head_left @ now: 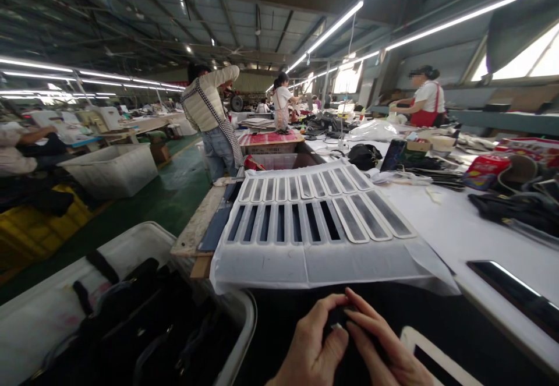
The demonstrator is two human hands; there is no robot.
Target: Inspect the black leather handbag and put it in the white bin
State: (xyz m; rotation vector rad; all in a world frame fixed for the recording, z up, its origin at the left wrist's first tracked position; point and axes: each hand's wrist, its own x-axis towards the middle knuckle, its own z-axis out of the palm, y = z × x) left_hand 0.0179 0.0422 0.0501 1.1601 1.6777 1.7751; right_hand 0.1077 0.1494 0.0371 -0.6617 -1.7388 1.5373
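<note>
Left hand (312, 348) and right hand (384, 348) side by side at near desk (471, 229) edge, fingertips pinched together on small black piece (338, 319) between them; both equally near, its long axis unclear. Just beyond: white sheet (314, 258) carrying two rows of slotted white frames (305, 211), long axes running away from hands. Left, below desk: white bin (35, 322) holding black bags (144, 328). Further off: empty-looking white tub (111, 167).

two hands (349, 345) on dark piece (338, 319). slotted sheets (314, 223): two rows, roughly nine slots each. white bins: two (111, 167). other people: four-ish (209, 112), hard to tell further back
</note>
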